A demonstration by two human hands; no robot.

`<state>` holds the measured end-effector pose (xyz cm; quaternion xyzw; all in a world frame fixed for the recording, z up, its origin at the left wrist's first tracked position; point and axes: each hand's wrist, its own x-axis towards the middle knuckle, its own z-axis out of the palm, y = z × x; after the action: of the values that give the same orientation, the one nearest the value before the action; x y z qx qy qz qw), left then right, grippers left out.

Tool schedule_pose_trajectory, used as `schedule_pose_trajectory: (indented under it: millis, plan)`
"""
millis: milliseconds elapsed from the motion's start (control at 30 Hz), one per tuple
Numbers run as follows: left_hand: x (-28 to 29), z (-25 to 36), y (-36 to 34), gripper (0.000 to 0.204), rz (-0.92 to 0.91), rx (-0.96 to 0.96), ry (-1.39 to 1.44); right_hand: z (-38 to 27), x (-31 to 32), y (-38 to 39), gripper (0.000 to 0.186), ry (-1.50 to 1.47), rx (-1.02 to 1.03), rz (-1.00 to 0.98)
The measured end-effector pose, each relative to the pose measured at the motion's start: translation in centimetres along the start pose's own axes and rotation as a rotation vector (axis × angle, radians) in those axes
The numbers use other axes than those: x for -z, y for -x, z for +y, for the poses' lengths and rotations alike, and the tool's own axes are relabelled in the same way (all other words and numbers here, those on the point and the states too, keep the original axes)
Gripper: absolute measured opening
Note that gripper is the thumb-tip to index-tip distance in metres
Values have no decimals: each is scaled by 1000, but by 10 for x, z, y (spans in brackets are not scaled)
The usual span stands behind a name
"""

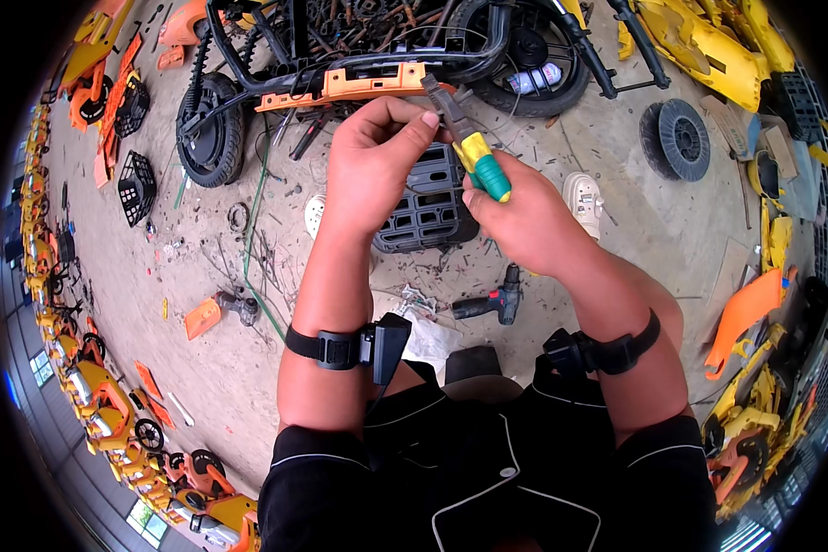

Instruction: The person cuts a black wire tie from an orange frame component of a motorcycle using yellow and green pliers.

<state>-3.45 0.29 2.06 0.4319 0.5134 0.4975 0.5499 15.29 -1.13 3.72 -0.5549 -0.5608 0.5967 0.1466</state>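
My right hand (524, 216) is wrapped round a pair of pliers (474, 152) with yellow and green handles, their metal jaws tilted up and to the left. Close beside the jaws, my left hand (377, 156) has its thumb and forefinger pinched together; whatever lies between them is too small or hidden to name. Both hands are raised over a black slotted plastic basket (423, 207). Just beyond them is a dark scooter frame (368, 69) with an orange plastic strip (340, 86) along its near side.
Wheels (210, 129) with tyres and a spray can (535, 79) lie around the frame. A cordless drill (493, 299) rests on the floor before me. Black wire spools (683, 140) stand at right, near yellow panels (708, 51). Many orange-yellow scooters (101, 405) line the left.
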Motion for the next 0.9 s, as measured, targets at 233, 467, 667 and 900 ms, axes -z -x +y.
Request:
schedule_pose_trajectory:
  millis: [233,467,667,900]
  plan:
    - [-4,7,-2,10,-15,61,1,-2,5,4,26,18,-48,10]
    - [-7,3,-1,12,-22,13,29,2,7,5,22,-55,-26,-9]
    - [-6,3,-1,11,9,78,110,-5,14,10,21,-299,-103,-131]
    - [-10,3,-1,11,30,81,99,-2,14,11,26,-432,-151,-157]
